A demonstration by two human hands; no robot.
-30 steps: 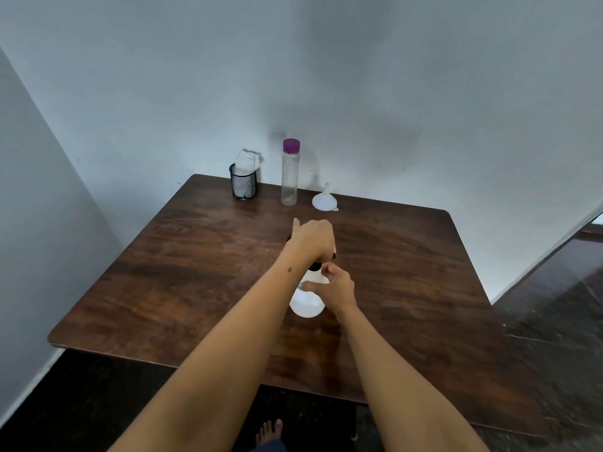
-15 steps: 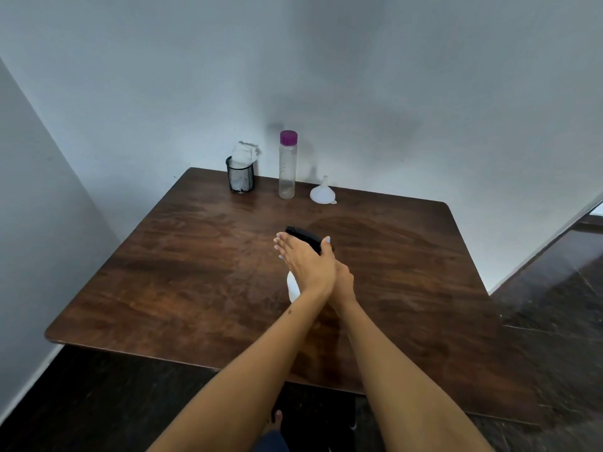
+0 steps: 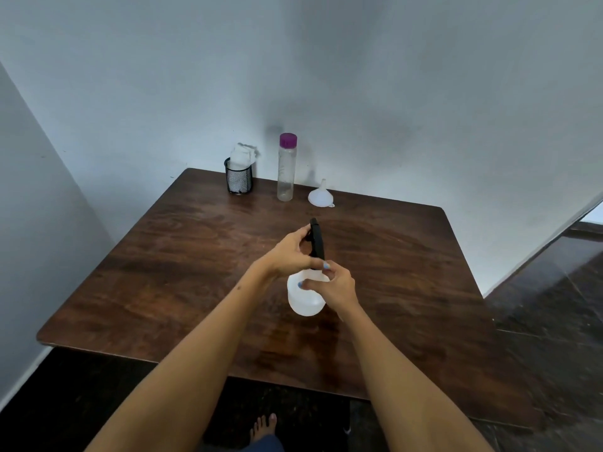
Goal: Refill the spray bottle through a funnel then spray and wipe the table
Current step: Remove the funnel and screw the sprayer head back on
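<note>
Dark wood makes up the worktop, and near its middle stands the white spray bottle. The right hand is wrapped around the bottle's shoulder, fingers curled onto the white plastic. The left hand is closed over the black spray head, fingers bent around it just above the neck.

The step in hand looks like unscrewing the spray head so the bottle can be refilled. To do it well, the right hand should keep the body planted upright on the worktop while the left turns at the collar, not at the nozzle, then lifts straight up so the dip tube comes out cleanly.

At the far edge wait the white funnel, resting wide end down, a clear bottle with a purple cap to its left, and further left a black mesh cup holding what seems a white cloth.

The collar and neck are hidden under both hands, so whether the head is loose cannot be told. The liquid level in either bottle is hard to make out.
</note>
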